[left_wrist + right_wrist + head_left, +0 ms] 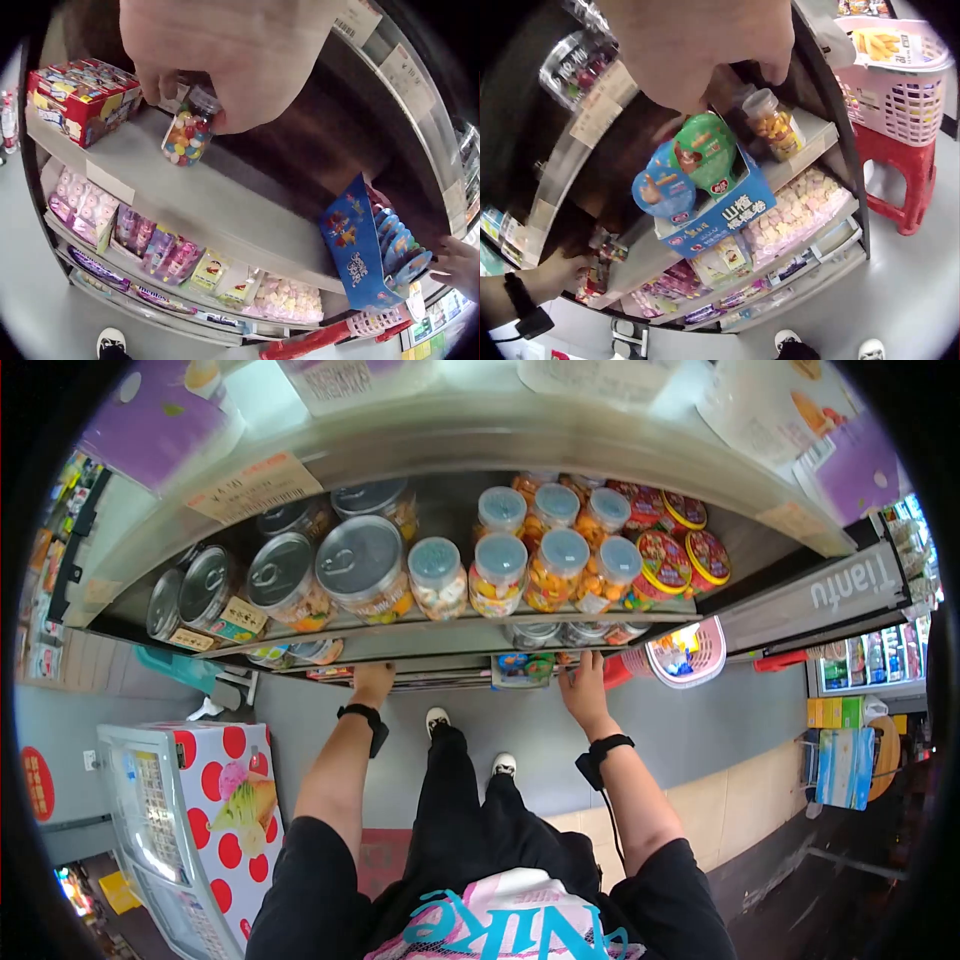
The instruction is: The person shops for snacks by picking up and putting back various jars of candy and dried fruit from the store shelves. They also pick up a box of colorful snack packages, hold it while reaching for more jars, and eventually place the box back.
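Observation:
In the left wrist view my left hand point(232, 60) reaches onto the shelf and grips a small clear jar of jelly beans point(187, 136) near its top, thumb on one side and fingers on the other. A red snack box point(86, 101) stands beside it. My right hand point(705, 52) is over a blue display box point(720, 217) holding green and blue round-topped packs point(706, 154). Behind that box, close below the fingers, stands a clear-lidded jar with orange contents point(780, 135). Thumb and fingers of this hand are apart. From the head view, both hands are at the shelf front.
Jars of sweets point(365, 570) fill the shelf above the hands. Lower shelves hold bagged marshmallows point(799, 217) and other packets. A pink basket point(900, 97) sits on a red stool point(900, 172) at the right. A polka-dot freezer point(225, 800) stands at the left.

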The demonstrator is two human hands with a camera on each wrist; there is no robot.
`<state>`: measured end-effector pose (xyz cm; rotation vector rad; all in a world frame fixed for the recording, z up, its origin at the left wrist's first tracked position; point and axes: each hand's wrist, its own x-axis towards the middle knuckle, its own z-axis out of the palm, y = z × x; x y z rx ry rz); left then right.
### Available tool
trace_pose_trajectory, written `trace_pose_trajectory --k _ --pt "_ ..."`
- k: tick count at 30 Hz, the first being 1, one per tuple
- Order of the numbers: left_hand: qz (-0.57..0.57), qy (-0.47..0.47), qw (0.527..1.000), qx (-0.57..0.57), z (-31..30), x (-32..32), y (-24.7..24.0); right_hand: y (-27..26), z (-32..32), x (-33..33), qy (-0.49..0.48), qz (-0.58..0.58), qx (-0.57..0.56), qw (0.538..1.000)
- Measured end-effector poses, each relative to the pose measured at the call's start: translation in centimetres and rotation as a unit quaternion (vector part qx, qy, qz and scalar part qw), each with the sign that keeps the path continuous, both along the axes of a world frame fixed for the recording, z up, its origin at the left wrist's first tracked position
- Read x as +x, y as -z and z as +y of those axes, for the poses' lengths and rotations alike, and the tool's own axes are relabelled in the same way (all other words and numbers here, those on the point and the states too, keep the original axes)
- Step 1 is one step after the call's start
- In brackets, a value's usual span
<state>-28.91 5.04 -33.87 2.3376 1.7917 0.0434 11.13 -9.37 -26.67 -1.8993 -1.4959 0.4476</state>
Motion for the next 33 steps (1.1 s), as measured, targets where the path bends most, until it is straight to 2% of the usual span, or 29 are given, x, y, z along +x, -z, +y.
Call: trace_pose_trajectory --k 1,2,3,4,6,7,8,9,10,12,15,20,22,23,25,28,29,30,32,33 --pt "0.0 -0.004 1.0 0.004 -0.6 0.3 -1.2 1.1 1.1 -0.1 0.029 -0.039 -0.009 0.999" --pt "-0.06 -0.024 0.998 -0.007 -1.4 0.5 -2.4 1.6 2.1 -0.4 0.059 -0.076 -0.018 0.995" --pt "-0.12 -0.043 0.992 -0.018 -2.3 0.6 -3.4 -0.4 3.2 -0.7 0.047 -0.084 -0.177 0.98" --pt "-0.119 -0.045 0.992 -0.014 -3.4 0.9 -4.0 0.2 3.9 -0.6 0.045 -0.083 -0.174 0.98" --pt "-0.246 -0.115 0.962 0.018 -5.8 1.2 -4.9 3.8 5.3 0.7 -0.008 -0.185 -0.18 0.966" --pt "-0.245 -0.115 0.962 0.022 -6.8 1.0 -5.1 5.4 5.7 1.3 -0.014 -0.206 -0.148 0.967" --pt "-0.239 -0.078 0.966 0.059 -7.8 0.8 -5.2 5.4 6.0 1.4 -0.015 -0.205 -0.145 0.968" --pt "-0.232 -0.04 0.967 0.096 -8.6 0.6 -5.3 5.4 6.2 1.5 -0.01 -0.221 -0.161 0.962" --pt "-0.231 -0.042 0.967 0.099 -9.4 0.7 -6.1 5.4 6.4 1.6 -0.006 -0.238 -0.177 0.955" --pt "-0.284 -0.041 0.956 0.057 -11.0 0.9 -8.0 5.9 6.7 2.1 -0.005 -0.229 -0.196 0.954" --pt "-0.269 -0.034 0.962 0.026 -12.5 0.2 -8.7 6.1 6.7 2.2 0.006 -0.236 -0.248 0.94" --pt "-0.237 -0.033 0.971 0.013 -14.0 -1.3 -8.6 7.6 6.3 2.3 0.007 -0.235 -0.221 0.947" --pt "-0.241 -0.046 0.969 0.0 -14.4 -2.1 -7.9 6.8 6.6 2.4 0.029 -0.184 -0.284 0.941" --pt "-0.247 -0.057 0.967 -0.011 -14.5 -2.3 -7.7 8.2 6.6 3.0 0.027 -0.183 -0.284 0.941" --pt "-0.243 -0.064 0.968 -0.017 -14.9 -2.6 -7.6 9.6 6.8 3.6 0.032 -0.198 -0.178 0.963" --pt "-0.242 -0.072 0.967 -0.03 -15.2 -2.7 -7.9 9.5 7.1 3.4 0.074 -0.172 -0.183 0.965" --pt "-0.243 -0.074 0.966 -0.035 -15.2 -2.8 -7.9 8.7 7.2 3.3 0.066 -0.185 -0.168 0.966" --pt "-0.241 -0.077 0.967 -0.038 -15.0 -2.9 -7.9 7.7 6.9 3.5 0.056 -0.177 -0.205 0.961" --pt "-0.27 -0.065 0.96 -0.029 -14.0 -3.0 -7.2 7.8 6.0 3.8 0.042 -0.209 -0.116 0.97" --pt "-0.277 -0.062 0.959 -0.02 -13.4 -3.0 -6.9 7.5 5.3 3.8 0.039 -0.207 -0.119 0.97"
